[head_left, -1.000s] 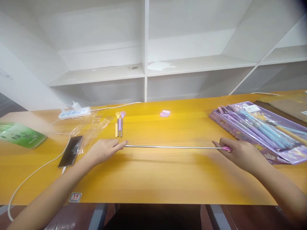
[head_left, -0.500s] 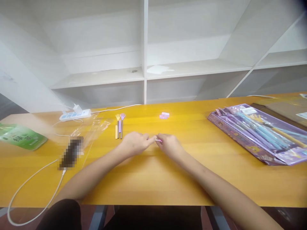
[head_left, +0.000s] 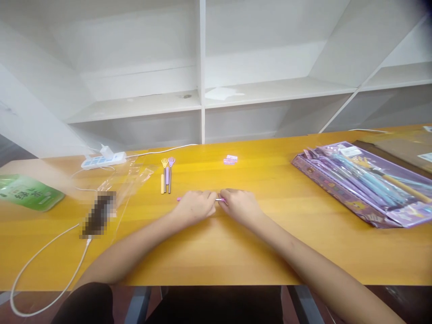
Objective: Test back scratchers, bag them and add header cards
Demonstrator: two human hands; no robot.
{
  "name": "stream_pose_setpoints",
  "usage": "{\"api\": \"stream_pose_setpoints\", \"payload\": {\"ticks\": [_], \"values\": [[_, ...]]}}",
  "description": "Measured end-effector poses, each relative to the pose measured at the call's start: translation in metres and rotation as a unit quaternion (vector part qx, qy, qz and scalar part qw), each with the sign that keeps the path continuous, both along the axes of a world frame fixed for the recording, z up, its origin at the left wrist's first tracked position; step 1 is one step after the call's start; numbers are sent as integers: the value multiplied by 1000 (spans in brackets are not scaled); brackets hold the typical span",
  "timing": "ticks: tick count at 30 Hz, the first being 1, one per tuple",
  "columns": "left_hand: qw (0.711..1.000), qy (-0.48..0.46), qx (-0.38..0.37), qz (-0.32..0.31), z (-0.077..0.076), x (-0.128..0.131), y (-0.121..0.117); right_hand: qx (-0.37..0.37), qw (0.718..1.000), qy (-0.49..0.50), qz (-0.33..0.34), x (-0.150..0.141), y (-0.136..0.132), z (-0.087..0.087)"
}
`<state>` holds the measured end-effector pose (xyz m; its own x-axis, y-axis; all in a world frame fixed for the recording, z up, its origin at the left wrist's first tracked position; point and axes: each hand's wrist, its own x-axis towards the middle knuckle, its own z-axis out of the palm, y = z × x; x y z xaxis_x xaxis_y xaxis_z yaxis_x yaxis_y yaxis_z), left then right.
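Over the middle of the table, my left hand [head_left: 198, 206] is closed around a thin pink stick [head_left: 178, 199]. Its pink end pokes out to the left of that hand, and a short silvery-white stretch shows between my hands. My right hand [head_left: 241, 204] pinches the other part with bent fingers, close beside the left. Most of the stick is hidden by the fingers. Beyond my left hand lie a yellow back scratcher [head_left: 164, 164] and a purple back scratcher [head_left: 171, 163], both hand-shaped at the tip. Small pink-and-white labels [head_left: 231, 159] lie farther back.
At the right, a purple package [head_left: 340, 184] holds several wrapped sticks, with a cardboard box [head_left: 398, 146] behind it. To the left are a green pouch [head_left: 32, 193], a blurred dark phone [head_left: 99, 215] on a white cable, clear plastic wrappers [head_left: 135, 177] and a power strip [head_left: 104, 160].
My left hand has curled its outstretched finger in and closed round the stick. The stick's pink end now shows left of that hand. My right hand keeps its pinch.
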<state>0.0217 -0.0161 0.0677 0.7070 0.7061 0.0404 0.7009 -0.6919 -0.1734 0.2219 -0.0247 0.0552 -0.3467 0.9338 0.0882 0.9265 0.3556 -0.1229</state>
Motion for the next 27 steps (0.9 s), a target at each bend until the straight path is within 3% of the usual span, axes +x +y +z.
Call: {"api": "stream_pose_setpoints", "payload": {"ticks": [8,11,13,17,20,23,27], "values": [[997,27,-42,60,-1,18,-6,-51,998,-45,10,-10,-9,10],[994,48,-46,88,2,11,4,-49,997,-63,5,5,-5,7],[992,49,-32,114,9,-10,13,-15,998,-58,-9,41,-2,1],[978,73,-2,194,22,-81,23,103,994,-2,-33,159,-5,-16],[977,74,26,200,22,-121,17,163,985,-7,-56,236,-16,-25],[980,82,36,178,17,-134,8,177,983,-21,-51,269,-29,-29],[978,83,44,188,15,-136,3,165,986,-4,-36,278,-40,-31]]}}
